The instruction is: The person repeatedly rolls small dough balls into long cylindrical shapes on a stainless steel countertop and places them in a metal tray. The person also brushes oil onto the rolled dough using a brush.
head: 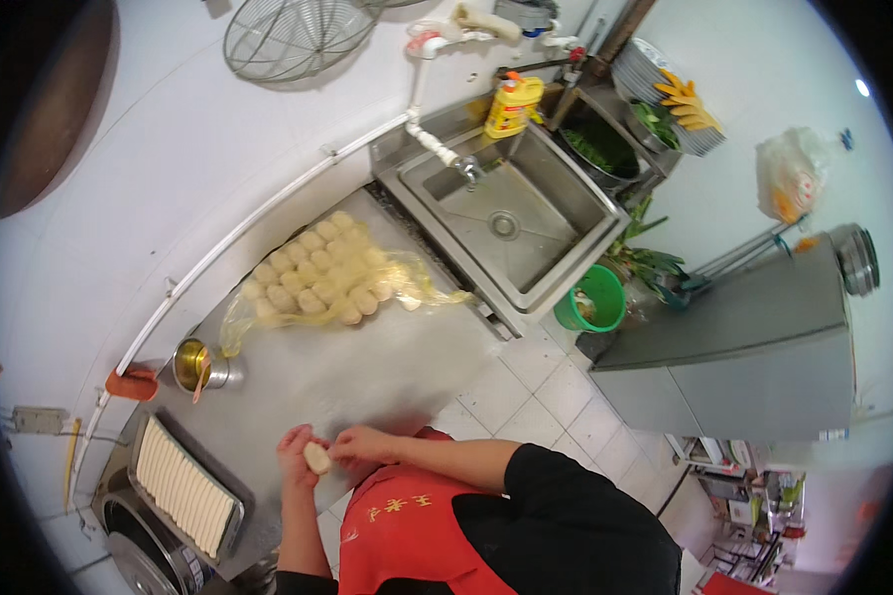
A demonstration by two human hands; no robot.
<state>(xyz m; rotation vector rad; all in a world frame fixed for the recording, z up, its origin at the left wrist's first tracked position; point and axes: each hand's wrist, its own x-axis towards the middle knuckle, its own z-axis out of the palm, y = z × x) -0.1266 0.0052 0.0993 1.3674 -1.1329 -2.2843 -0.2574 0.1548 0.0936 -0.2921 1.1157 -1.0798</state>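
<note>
My left hand (295, 451) holds a small flattened oval of pale dough (317, 458) over the near edge of the steel worktable (298, 387). Close against the dough's right side are the bent fingers of my right hand (361, 446); whether they grip it is too small to tell. Farther back on the table, rows of pale dough balls (311, 301) lie partly under a thin yellow plastic sheet (238, 320). To the left, a metal tray (236, 506) holds a row of long pale dough strips (182, 483).
A metal pot of yellow oil (191, 362) with an orange-handled utensil stands by the wall. A steel sink (446, 201) adjoins the table, with a yellow jug (513, 108) behind it. A green bucket (616, 297) sits beside the sink. Large pots (119, 513) stand at lower left.
</note>
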